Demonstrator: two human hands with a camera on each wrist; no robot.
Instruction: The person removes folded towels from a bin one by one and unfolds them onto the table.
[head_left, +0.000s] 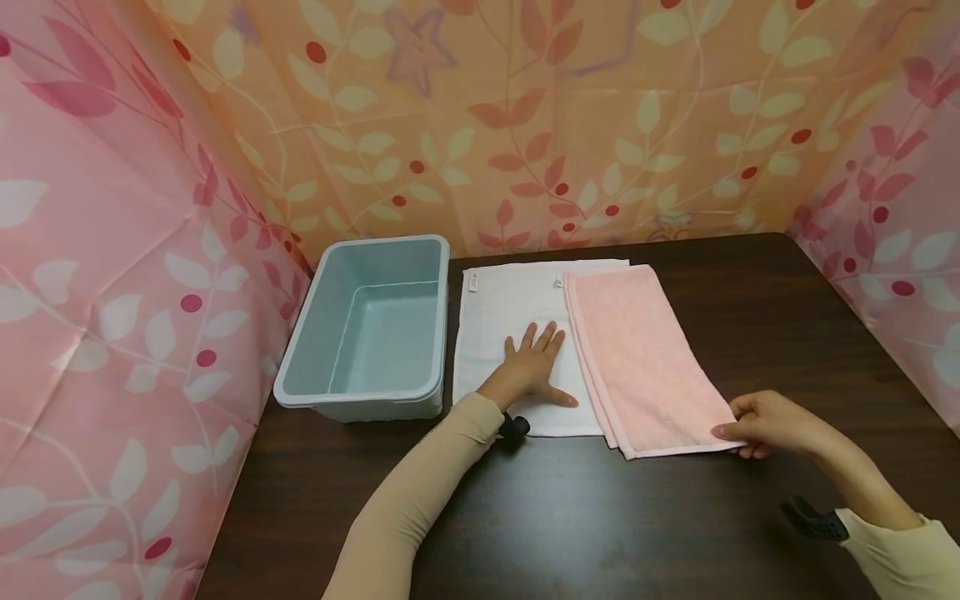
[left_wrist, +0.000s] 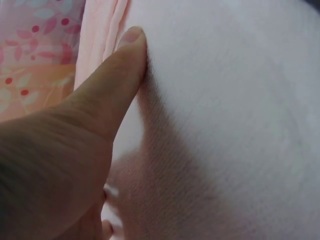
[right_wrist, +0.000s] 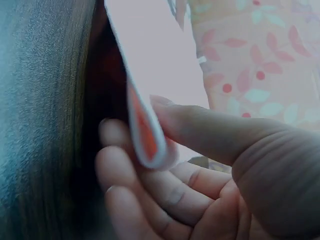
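A white towel (head_left: 495, 308) lies flat on the dark table, with a folded pink towel (head_left: 637, 358) overlapping its right part. My left hand (head_left: 531, 371) rests on the white towel with fingers spread; in the left wrist view its thumb (left_wrist: 125, 65) reaches close to the pink towel's folded edge. At the near right corner of the pink towel, my right hand (head_left: 768, 423) holds the fold between thumb and fingers. The right wrist view shows the looped fold (right_wrist: 150, 145) of that corner, thumb on top and fingers beneath.
A pale blue plastic basin (head_left: 360, 400) stands left of the towels on the dark wooden table (head_left: 585, 525). Patterned curtains (head_left: 525, 125) close off the back and both sides. Dark wrist straps (head_left: 813, 518) sit near the sleeves.
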